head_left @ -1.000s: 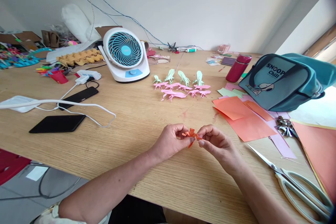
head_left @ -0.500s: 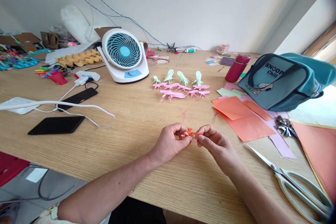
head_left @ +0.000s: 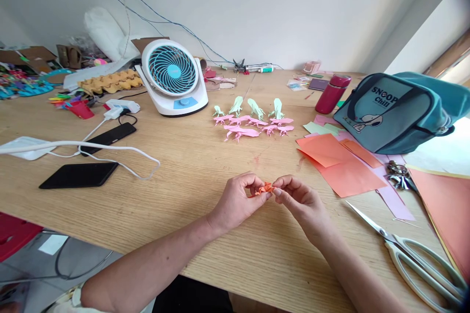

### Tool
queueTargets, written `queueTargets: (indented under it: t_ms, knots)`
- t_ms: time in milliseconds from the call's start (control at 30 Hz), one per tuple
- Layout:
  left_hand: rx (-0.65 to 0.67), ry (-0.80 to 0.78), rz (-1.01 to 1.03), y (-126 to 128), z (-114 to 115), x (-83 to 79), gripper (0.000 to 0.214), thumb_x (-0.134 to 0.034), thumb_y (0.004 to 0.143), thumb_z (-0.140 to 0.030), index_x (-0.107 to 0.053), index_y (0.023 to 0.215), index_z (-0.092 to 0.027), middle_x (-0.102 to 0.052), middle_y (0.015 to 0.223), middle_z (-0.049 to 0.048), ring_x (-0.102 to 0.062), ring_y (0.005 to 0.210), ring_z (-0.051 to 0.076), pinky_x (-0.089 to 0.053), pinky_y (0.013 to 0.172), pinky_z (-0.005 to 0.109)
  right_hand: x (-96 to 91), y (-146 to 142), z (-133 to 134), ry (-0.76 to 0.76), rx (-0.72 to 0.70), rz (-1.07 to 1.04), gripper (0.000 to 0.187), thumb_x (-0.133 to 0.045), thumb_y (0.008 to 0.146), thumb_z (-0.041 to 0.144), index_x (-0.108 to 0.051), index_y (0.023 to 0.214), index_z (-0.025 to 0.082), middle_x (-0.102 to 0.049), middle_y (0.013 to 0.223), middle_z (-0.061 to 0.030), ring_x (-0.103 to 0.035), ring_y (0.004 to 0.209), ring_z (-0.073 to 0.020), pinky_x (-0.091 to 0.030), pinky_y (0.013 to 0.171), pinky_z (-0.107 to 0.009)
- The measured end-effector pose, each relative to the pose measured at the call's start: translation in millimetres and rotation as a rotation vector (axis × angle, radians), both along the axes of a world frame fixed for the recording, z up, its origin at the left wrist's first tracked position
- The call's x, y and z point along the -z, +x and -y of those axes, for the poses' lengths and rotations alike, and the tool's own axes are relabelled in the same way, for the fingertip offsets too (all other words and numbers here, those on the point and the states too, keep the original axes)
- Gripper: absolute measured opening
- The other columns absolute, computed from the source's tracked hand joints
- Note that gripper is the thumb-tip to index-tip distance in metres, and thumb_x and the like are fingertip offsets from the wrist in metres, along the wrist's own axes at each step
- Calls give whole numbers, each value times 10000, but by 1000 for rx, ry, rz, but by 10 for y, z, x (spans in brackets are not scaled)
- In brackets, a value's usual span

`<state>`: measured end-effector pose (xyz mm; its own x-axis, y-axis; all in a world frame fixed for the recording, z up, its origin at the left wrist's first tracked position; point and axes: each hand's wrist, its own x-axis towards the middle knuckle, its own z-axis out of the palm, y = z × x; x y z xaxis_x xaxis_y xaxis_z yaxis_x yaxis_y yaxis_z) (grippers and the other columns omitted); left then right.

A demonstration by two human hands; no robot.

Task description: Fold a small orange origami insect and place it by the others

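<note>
A small folded orange paper figure [head_left: 266,188] is pinched between both hands just above the wooden table [head_left: 191,166]. My left hand [head_left: 238,200] grips its left side with thumb and fingers closed. My right hand [head_left: 299,200] pinches its right side the same way. Most of the figure is hidden by my fingertips. Farther back lie several finished pink paper figures [head_left: 253,124] and green paper figures [head_left: 253,106] in rows.
Orange paper sheets [head_left: 338,164] lie to the right, with large scissors [head_left: 414,254] at the near right edge and a teal bag [head_left: 400,112] behind. A desk fan [head_left: 172,76] stands at the back. Two phones [head_left: 79,174] and a white cable [head_left: 110,154] lie left.
The hands have drawn closer together on the orange figure, which now shows less between the fingers. Nothing else on the table has moved.
</note>
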<state>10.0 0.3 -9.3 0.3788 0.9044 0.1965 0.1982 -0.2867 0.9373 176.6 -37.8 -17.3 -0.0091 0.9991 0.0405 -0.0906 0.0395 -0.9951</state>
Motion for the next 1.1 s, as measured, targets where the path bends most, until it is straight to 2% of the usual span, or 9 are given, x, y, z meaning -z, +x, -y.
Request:
queueTargets:
  t_ms: [267,433,633,733,833,967,1100]
  knots:
    - [54,50,-7,-4,-15,-10,168,-737,793,-232,-650,681,-143,-619,706,9,-558,681,115,-430,640,212,114,37,17,118,-19,189,213,-649,894,434,-647,912,221,-653,858,-35,-608,776,-171,-495,715,-305]
    - [72,55,-16,-8,-23,-1,194,-743,805,-275,-652,698,-141,-610,723,14,-551,693,119,-422,643,219,96,51,38,212,-3,322,179,-632,916,386,-654,852,220,-616,804,-26,-576,752,-169,-460,699,-305]
    - [112,69,-22,-23,-43,-9,183,-737,805,-255,-635,703,-142,-604,723,16,-555,701,127,-423,666,234,60,88,38,250,-28,312,180,-650,908,363,-645,805,216,-601,777,-20,-553,710,-158,-440,669,-295]
    - [116,85,-40,-24,-46,-11,191,-721,812,-254,-614,694,-148,-600,717,11,-553,697,129,-418,666,237,48,80,44,234,-49,292,152,-642,914,362,-640,846,226,-600,814,-18,-555,740,-160,-450,694,-298]
    - [106,153,-81,-22,-44,1,197,-726,793,-228,-590,670,-156,-589,698,-2,-545,692,127,-408,675,238,27,45,53,240,-50,324,103,-659,901,344,-645,925,244,-611,877,-24,-560,795,-171,-458,744,-317]
    - [108,252,-155,-22,-34,19,180,-696,781,-177,-573,650,-167,-565,668,-10,-529,689,134,-400,689,248,8,7,49,306,-61,357,56,-651,903,303,-679,904,256,-604,874,-36,-559,814,-187,-455,742,-333]
    - [148,290,-225,-24,-26,11,181,-693,770,-165,-574,634,-171,-563,661,-5,-532,696,146,-398,710,265,4,6,46,297,-87,353,67,-665,894,308,-713,891,262,-573,860,-39,-548,810,-193,-453,744,-346]
